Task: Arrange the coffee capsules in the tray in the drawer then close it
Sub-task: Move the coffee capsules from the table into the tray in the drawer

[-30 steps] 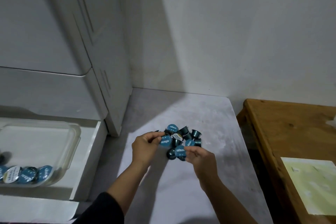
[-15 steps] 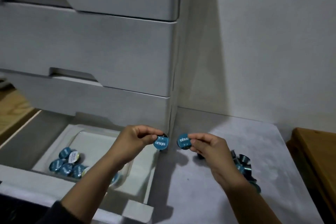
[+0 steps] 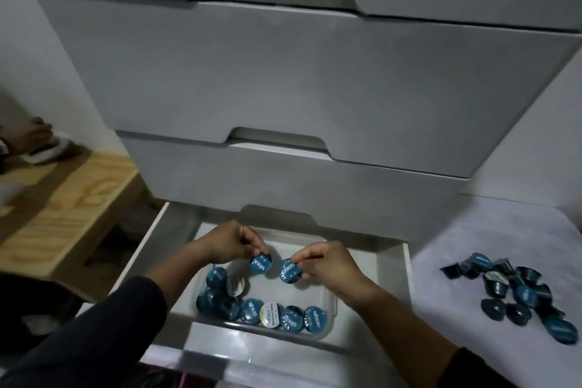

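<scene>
The bottom drawer (image 3: pixel 392 280) of a grey-white chest stands pulled out. Inside it sits a clear plastic tray (image 3: pixel 327 321) with several blue-lidded capsules (image 3: pixel 252 310) and two white-lidded ones lined along its near and left sides. My left hand (image 3: pixel 228 241) pinches one blue capsule (image 3: pixel 261 264) by its rim over the tray. My right hand (image 3: pixel 327 264) pinches another blue capsule (image 3: pixel 290 270) right beside it. A loose heap of dark teal capsules (image 3: pixel 519 293) lies on the white surface to the right.
Two shut drawers (image 3: pixel 283 79) with notch handles stack above the open one. A wooden bench (image 3: pixel 63 208) stands at the left, with another person's hand (image 3: pixel 30 135) on something white at its far end. The drawer's front panel (image 3: pixel 252 356) is nearest me.
Both hands carried one capsule each from the heap on the white surface leftward, and now hold them low over the tray inside the drawer. The view has turned left to face the drawers.
</scene>
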